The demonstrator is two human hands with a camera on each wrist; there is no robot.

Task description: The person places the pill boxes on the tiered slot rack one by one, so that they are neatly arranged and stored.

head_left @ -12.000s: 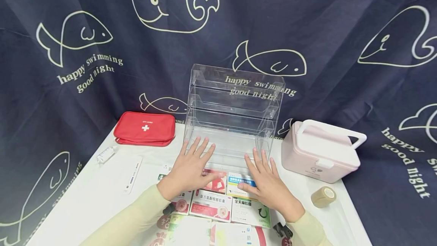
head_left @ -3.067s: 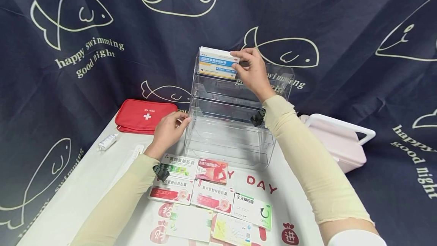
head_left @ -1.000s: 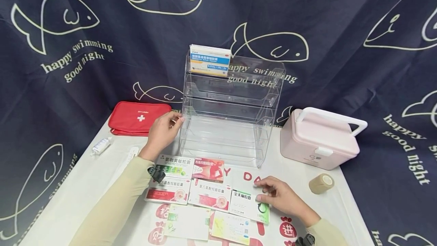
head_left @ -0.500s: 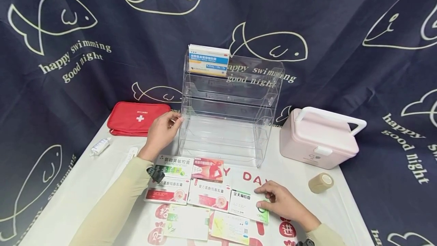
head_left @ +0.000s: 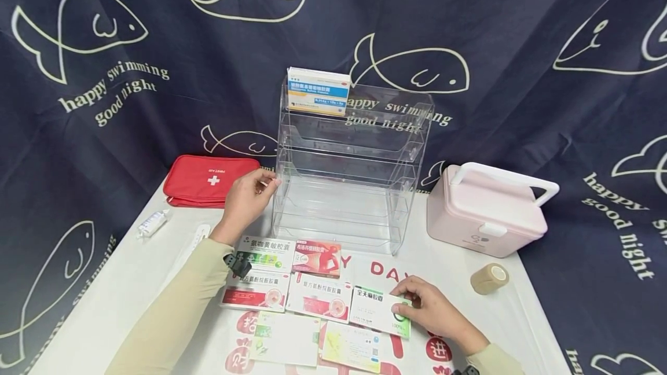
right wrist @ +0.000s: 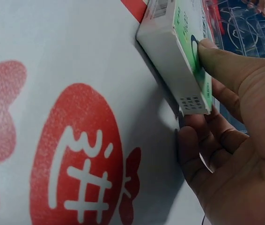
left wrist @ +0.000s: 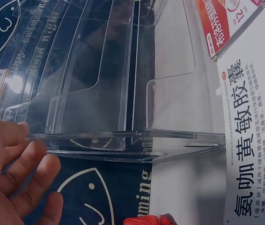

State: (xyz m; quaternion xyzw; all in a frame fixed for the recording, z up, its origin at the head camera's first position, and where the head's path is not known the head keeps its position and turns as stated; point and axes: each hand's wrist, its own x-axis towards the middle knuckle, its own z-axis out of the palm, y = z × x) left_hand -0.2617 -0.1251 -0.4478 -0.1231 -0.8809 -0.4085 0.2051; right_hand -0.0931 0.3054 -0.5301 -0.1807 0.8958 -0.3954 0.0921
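Note:
In the head view, my left hand (head_left: 245,202) pinches the left side edge of a clear tiered display rack (head_left: 339,231). The left wrist view shows thumb and curled fingers at that edge of the rack (left wrist: 137,136). My right hand (head_left: 436,310) grips the right end of a white and green medicine box (head_left: 371,309), thumb on its top face. From the right wrist, the medicine box (right wrist: 170,61) appears slightly raised off the tablecloth, fingers beside and under its end. A blue and white medicine box (head_left: 318,92) stands at the left of the rack's top tier.
Several other medicine boxes, including a red one (head_left: 316,258), lie flat before the rack. A red first-aid pouch (head_left: 216,181) and a small white packet (head_left: 153,223) are at left. At right stand a pink handled case (head_left: 484,213) and a tan roll (head_left: 488,279).
The blue and white box went from the table to the rack's top tier. My left hand moved to the rack's side. My right hand came down to the white and green box, now slightly lifted.

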